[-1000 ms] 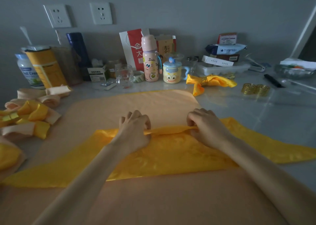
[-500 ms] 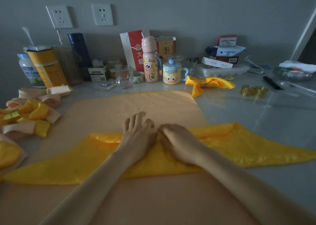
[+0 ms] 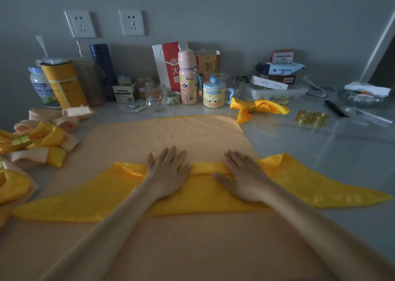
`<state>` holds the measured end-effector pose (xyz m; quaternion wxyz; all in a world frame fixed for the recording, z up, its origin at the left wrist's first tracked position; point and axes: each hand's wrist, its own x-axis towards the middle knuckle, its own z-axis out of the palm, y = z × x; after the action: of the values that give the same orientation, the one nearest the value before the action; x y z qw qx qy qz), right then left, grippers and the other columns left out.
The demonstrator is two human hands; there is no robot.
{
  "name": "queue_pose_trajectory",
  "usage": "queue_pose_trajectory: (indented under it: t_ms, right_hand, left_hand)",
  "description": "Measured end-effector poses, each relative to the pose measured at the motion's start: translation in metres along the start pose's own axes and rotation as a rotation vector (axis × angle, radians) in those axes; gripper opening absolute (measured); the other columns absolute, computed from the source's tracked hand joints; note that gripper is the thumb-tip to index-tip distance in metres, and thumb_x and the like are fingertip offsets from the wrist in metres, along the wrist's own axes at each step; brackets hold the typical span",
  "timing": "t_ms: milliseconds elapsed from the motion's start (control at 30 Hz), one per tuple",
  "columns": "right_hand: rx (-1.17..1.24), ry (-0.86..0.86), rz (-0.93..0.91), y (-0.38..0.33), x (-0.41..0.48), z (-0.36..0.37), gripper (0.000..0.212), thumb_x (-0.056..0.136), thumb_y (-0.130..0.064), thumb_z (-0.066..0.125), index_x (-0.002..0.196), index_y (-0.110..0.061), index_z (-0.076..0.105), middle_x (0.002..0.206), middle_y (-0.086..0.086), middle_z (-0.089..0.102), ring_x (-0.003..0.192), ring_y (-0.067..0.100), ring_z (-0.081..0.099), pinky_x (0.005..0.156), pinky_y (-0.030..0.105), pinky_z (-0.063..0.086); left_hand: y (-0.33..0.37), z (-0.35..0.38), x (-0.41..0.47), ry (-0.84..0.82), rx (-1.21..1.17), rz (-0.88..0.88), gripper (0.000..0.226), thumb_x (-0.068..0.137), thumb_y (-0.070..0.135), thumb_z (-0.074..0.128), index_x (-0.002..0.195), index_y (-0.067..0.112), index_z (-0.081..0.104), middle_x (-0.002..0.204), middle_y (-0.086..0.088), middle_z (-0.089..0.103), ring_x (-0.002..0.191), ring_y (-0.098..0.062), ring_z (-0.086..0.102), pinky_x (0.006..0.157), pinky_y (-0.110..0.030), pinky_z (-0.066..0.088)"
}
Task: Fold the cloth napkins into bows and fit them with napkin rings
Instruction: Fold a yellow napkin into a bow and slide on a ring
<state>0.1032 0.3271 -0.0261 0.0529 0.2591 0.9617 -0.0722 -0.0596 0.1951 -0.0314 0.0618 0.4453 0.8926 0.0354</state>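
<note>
Left hand (image 3: 166, 175) and right hand (image 3: 245, 178) flat, fingers straight, pressing the folded far edge of a yellow napkin (image 3: 102, 197) spread mid-tabletop on a peach cloth (image 3: 181, 135), finished bow (image 3: 259, 107) and gold rings (image 3: 312, 118) toward the far right, folded bows (image 3: 36, 144) at the left edge

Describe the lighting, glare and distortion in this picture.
Head view: dim and underexposed, with soft shadows; pale glare streaks the glossy table at right, and the yellow napkin shows a faint sheen; the wide-angle bend tilts the sockets on the wall; the left hand and right hand, pressed flat, look sharp, not blurred.
</note>
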Motion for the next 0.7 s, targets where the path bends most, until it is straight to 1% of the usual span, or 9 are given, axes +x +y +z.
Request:
queue_pose_trajectory:
  t_ms: [167, 233, 300, 367, 433, 467, 567, 633, 700]
  right_hand:
    - [0.050, -0.062, 0.121, 0.049, -0.014, -0.006, 0.075, 0.093, -0.059, 0.008, 0.151, -0.014, -0.006, 0.158, 0.002, -0.012, 0.145, 0.012, -0.011, 0.117, 0.030, -0.007]
    - [0.024, -0.100, 0.143, 0.054, -0.013, -0.007, 0.073, 0.094, -0.057, 0.007, 0.150, -0.013, -0.007, 0.158, 0.003, -0.012, 0.145, 0.014, -0.011, 0.118, 0.032, -0.006]
    - [-0.027, -0.114, 0.159, 0.051, -0.008, -0.015, 0.069, 0.097, -0.053, 0.009, 0.151, -0.011, -0.001, 0.159, 0.005, -0.009, 0.146, 0.018, -0.009, 0.118, 0.035, -0.004]
    - [-0.044, 0.003, 0.147, 0.040, -0.007, -0.024, 0.063, 0.100, -0.047, 0.016, 0.150, -0.008, 0.014, 0.159, 0.008, 0.005, 0.146, 0.024, 0.002, 0.118, 0.038, 0.003]
    - [0.032, 0.210, 0.069, 0.024, -0.007, -0.026, 0.050, 0.102, -0.033, 0.029, 0.143, -0.007, 0.031, 0.152, 0.010, 0.028, 0.141, 0.025, 0.021, 0.115, 0.035, 0.015]
    - [0.095, 0.259, 0.012, 0.015, -0.009, -0.025, 0.044, 0.101, -0.028, 0.034, 0.141, -0.008, 0.036, 0.148, 0.009, 0.035, 0.137, 0.023, 0.028, 0.112, 0.032, 0.019]
    - [0.162, 0.196, -0.100, -0.004, -0.009, -0.016, 0.042, 0.101, -0.024, 0.038, 0.141, -0.013, 0.040, 0.146, 0.004, 0.040, 0.135, 0.020, 0.034, 0.111, 0.031, 0.024]
    - [0.169, 0.186, -0.084, -0.005, -0.006, -0.013, 0.040, 0.099, -0.026, 0.043, 0.137, -0.016, 0.045, 0.142, 0.004, 0.046, 0.129, 0.021, 0.042, 0.107, 0.032, 0.031]
    - [0.228, 0.185, -0.040, -0.004, -0.004, -0.016, 0.040, 0.095, -0.027, 0.051, 0.133, -0.017, 0.051, 0.137, 0.003, 0.050, 0.125, 0.022, 0.046, 0.104, 0.033, 0.036]
  left_hand:
    - [0.000, 0.004, -0.002, -0.017, -0.003, 0.001, 0.056, 0.098, 0.053, 0.013, 0.150, 0.033, 0.007, 0.159, 0.002, -0.005, 0.146, -0.017, -0.006, 0.117, -0.047, -0.006]
    - [0.002, 0.005, -0.002, -0.018, 0.003, 0.008, 0.056, 0.098, 0.052, 0.014, 0.150, 0.033, 0.008, 0.159, 0.002, -0.005, 0.146, -0.017, -0.005, 0.117, -0.047, -0.004]
    - [0.003, 0.005, -0.002, -0.013, -0.007, 0.003, 0.056, 0.099, 0.051, 0.014, 0.150, 0.032, 0.008, 0.159, 0.001, -0.004, 0.146, -0.018, -0.005, 0.117, -0.047, -0.003]
    - [0.004, 0.005, -0.004, -0.020, 0.001, 0.002, 0.056, 0.099, 0.051, 0.014, 0.151, 0.032, 0.007, 0.159, 0.001, -0.004, 0.146, -0.018, -0.004, 0.117, -0.048, -0.002]
    - [0.004, 0.004, -0.003, -0.026, 0.009, 0.000, 0.056, 0.099, 0.051, 0.014, 0.151, 0.032, 0.006, 0.159, 0.001, -0.004, 0.146, -0.018, -0.005, 0.116, -0.048, -0.003]
    - [0.004, 0.003, -0.002, -0.028, 0.005, 0.000, 0.056, 0.099, 0.051, 0.014, 0.151, 0.032, 0.006, 0.159, 0.001, -0.005, 0.146, -0.018, -0.005, 0.116, -0.048, -0.004]
    - [0.003, 0.000, -0.001, -0.038, 0.007, -0.009, 0.056, 0.099, 0.051, 0.014, 0.151, 0.031, 0.006, 0.159, 0.001, -0.005, 0.146, -0.018, -0.005, 0.116, -0.048, -0.004]
    - [0.004, 0.000, -0.003, -0.028, 0.014, -0.008, 0.055, 0.099, 0.050, 0.015, 0.150, 0.030, 0.009, 0.159, 0.000, -0.003, 0.146, -0.018, -0.004, 0.115, -0.050, -0.005]
    - [0.006, 0.001, -0.008, 0.029, 0.003, 0.007, 0.053, 0.100, 0.048, 0.018, 0.149, 0.027, 0.017, 0.159, -0.001, 0.005, 0.146, -0.019, 0.001, 0.114, -0.053, -0.006]
